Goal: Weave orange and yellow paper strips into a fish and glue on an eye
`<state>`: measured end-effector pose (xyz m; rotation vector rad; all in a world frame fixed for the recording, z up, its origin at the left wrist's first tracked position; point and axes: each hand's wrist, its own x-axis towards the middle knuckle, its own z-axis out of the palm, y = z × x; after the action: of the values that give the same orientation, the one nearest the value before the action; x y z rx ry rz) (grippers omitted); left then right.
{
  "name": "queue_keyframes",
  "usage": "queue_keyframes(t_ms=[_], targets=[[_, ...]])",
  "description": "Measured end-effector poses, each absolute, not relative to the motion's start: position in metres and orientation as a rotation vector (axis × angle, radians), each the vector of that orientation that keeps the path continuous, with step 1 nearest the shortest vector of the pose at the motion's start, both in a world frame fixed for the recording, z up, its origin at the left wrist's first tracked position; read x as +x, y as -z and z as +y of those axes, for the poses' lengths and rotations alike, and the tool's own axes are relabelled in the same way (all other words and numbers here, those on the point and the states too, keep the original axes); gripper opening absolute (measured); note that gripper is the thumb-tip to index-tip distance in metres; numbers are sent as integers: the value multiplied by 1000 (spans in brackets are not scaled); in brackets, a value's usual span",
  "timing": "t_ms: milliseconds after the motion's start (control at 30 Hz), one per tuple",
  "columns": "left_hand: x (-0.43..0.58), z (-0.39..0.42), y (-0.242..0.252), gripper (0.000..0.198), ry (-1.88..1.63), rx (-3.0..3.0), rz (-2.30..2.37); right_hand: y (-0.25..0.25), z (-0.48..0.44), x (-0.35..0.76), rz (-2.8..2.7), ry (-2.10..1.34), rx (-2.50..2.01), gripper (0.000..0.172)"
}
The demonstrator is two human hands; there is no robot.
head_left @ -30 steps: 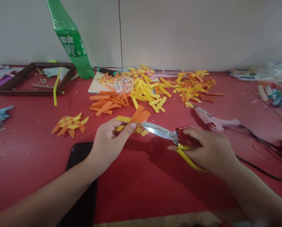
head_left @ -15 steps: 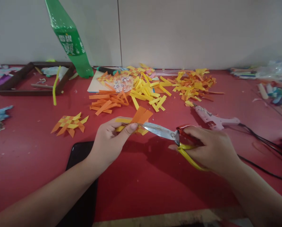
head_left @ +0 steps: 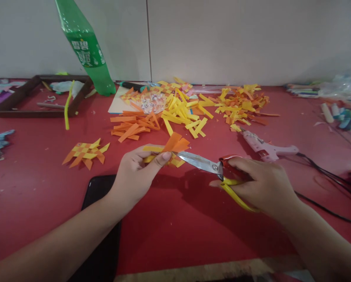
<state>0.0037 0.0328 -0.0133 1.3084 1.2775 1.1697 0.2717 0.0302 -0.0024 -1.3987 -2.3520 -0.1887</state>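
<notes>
Between thumb and fingers, my left hand pinches a woven paper fish of orange and yellow strips, partly hidden by the fingers. My right hand grips a pair of scissors with red and yellow handles. The blades look closed or nearly so, and their tips lie against the paper by my left thumb. A finished-looking woven paper fish lies on the red table to the left.
Behind my hands lie orange strips, yellow strips and a pile of scraps. A pink glue gun with a cord sits at right. A black phone, green bottle and brown frame are at left.
The orange strip ends above the blades have shifted slightly, one tipping lower to the right. Both hands stay almost in place.
</notes>
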Motion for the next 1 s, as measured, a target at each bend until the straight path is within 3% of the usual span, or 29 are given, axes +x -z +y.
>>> queue_keyframes(t_ms=[267,667,1000], targets=[[4,32,10,20,-1161,1342,1292,4,31,272,-2343,161,-1456,59],[6,31,10,18,-1192,1329,1253,2,30,274,-2393,131,-1490,53],[3,34,16,33,-1215,1254,1392,0,31,272,-2267,172,-1599,59]])
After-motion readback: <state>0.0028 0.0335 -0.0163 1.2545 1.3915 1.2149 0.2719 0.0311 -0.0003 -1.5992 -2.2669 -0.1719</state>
